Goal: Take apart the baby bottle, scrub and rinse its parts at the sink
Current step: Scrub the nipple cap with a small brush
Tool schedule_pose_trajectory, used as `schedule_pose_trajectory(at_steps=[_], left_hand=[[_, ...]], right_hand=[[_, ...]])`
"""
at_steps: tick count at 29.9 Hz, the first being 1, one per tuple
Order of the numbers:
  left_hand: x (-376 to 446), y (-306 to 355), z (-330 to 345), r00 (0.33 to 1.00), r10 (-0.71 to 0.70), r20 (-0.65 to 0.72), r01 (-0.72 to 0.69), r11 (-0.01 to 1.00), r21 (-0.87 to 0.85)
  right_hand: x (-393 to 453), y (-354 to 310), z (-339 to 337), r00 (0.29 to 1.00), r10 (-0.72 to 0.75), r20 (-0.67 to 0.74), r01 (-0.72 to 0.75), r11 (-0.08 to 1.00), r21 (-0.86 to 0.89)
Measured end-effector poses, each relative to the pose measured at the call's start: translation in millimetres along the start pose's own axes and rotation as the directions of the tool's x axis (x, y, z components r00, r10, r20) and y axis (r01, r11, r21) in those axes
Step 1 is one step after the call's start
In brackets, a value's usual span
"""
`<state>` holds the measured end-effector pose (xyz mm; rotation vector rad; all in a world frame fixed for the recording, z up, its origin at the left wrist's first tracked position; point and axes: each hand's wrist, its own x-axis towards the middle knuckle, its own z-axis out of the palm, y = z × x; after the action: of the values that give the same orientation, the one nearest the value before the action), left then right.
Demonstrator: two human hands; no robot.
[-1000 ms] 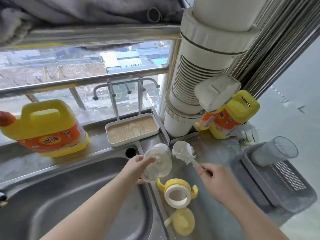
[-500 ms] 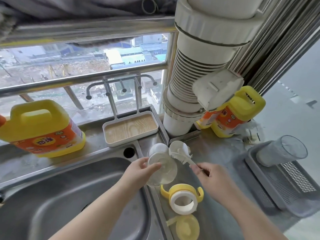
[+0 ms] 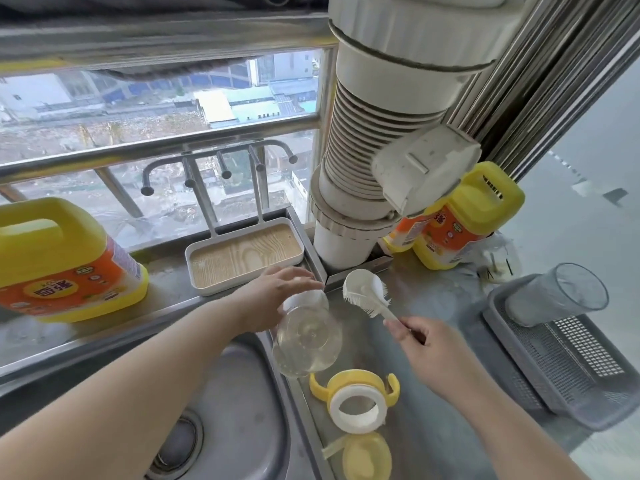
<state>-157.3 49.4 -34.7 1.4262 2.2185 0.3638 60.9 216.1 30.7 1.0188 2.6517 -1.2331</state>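
Note:
My left hand (image 3: 270, 299) grips the clear bottle body (image 3: 306, 339) near its white neck, holding it tilted over the sink's right rim with its base toward me. My right hand (image 3: 427, 351) pinches the handle of a white bottle brush (image 3: 365, 294), whose bristled head sits just right of the bottle, apart from it. The yellow handled collar with its white ring (image 3: 356, 398) lies on the counter below the bottle. A yellow cap (image 3: 367, 457) lies nearer me.
The steel sink (image 3: 235, 420) with its drain is at lower left. A yellow detergent jug (image 3: 59, 258) stands at left, another (image 3: 460, 220) at right behind a big white pipe (image 3: 377, 133). A white tray (image 3: 244, 254) and grey drainer basket (image 3: 561, 355) with a clear cup (image 3: 557, 294) flank the work area.
My left hand has turned the bottle so its base faces me and shifted its grip to the neck. The brush has drawn slightly away to the right of the bottle.

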Motion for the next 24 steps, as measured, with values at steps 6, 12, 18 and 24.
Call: schedule_pose_trajectory(at_steps=[6,12,18,24], left_hand=[[9,-2,-2,0.998,-0.029,0.053,0.024,0.996,0.081],[5,-5,4,0.986,-0.134,-0.094,0.124,0.987,-0.105],[-4,-5,0,0.968,-0.195,-0.156,0.149,0.952,-0.266],[-31,-4,-6,0.874,-0.369,-0.316,0.162,0.834,-0.527]], right_hand=[[5,5,7,1.0,-0.02,0.016,0.02,1.0,-0.019],[9,1,11,1.0,-0.021,0.021,0.021,1.0,-0.003],[11,1,13,0.999,-0.013,0.034,0.013,1.0,-0.004],[8,-12,7,0.999,-0.031,0.033,0.031,1.0,0.005]])
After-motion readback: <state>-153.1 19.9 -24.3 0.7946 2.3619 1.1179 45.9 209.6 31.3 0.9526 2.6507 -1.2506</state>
